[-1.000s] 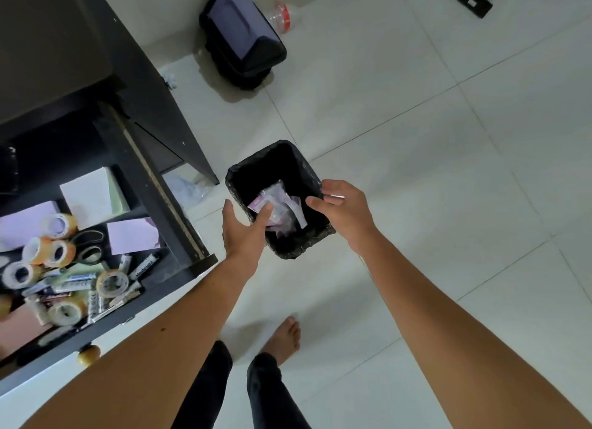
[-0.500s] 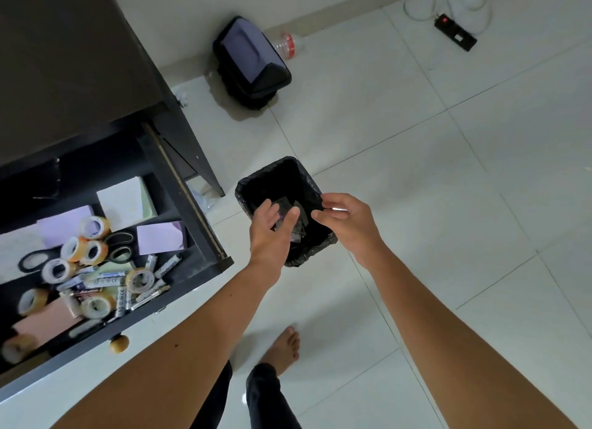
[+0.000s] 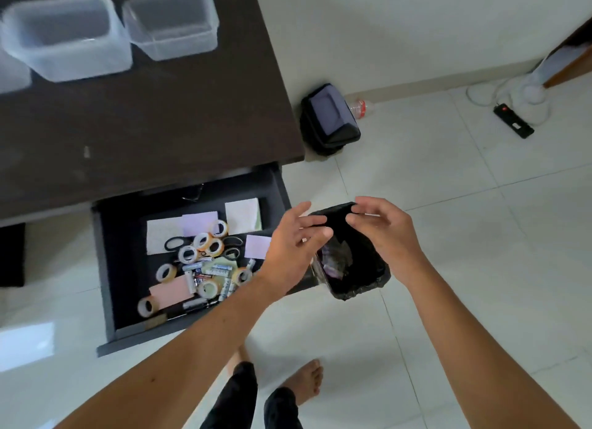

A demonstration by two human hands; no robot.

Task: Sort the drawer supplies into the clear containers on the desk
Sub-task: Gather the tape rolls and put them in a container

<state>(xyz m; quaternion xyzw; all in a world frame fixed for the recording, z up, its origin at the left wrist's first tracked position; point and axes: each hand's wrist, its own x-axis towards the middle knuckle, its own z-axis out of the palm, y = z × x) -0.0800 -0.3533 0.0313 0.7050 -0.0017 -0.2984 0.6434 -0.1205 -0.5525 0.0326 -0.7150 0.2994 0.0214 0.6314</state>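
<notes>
Your open drawer holds tape rolls, batteries, scissors and sticky note pads, with the clear containers up on the dark desk. Your left hand and right hand hover apart, fingers loose and holding nothing, over the small black bin of scrap paper right beside the drawer

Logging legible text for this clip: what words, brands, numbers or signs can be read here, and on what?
No text can be read in this frame.
Batteries in the open drawer: printed labels, too small and blurred to read.
Bottle by the wall: red label, unreadable.
Clear containers on the desk: no print visible.
</notes>
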